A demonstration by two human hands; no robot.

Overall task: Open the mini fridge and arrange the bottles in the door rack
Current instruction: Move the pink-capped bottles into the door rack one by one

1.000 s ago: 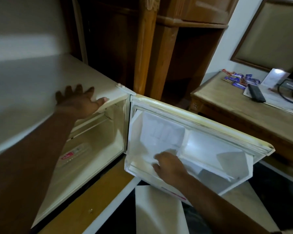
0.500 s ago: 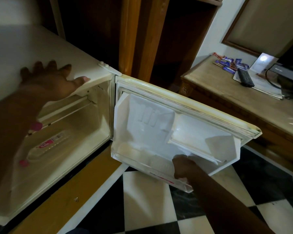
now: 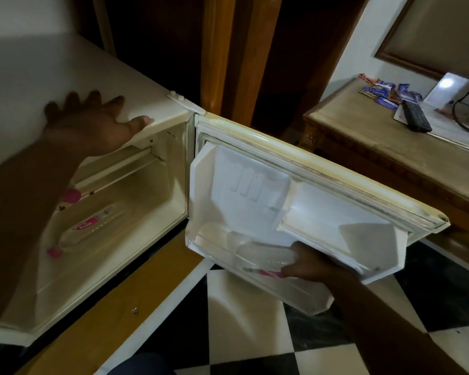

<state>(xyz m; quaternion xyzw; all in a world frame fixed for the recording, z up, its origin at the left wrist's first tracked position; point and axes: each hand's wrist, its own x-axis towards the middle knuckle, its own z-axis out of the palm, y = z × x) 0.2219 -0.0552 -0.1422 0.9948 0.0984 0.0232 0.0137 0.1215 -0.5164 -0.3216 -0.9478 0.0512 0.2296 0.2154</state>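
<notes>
Your right hand (image 3: 309,263) is wrapping its fingers around a clear plastic bottle (image 3: 266,257) lying on its side in the lower door rack (image 3: 228,255) of the open mini fridge (image 3: 152,201). Its pink label is showing, the writing too blurred to read. Your left hand (image 3: 92,125) is resting flat on the fridge top, fingers spread apart. One more clear bottle with pink cap (image 3: 92,231) is lying inside, its label unreadable too.
</notes>
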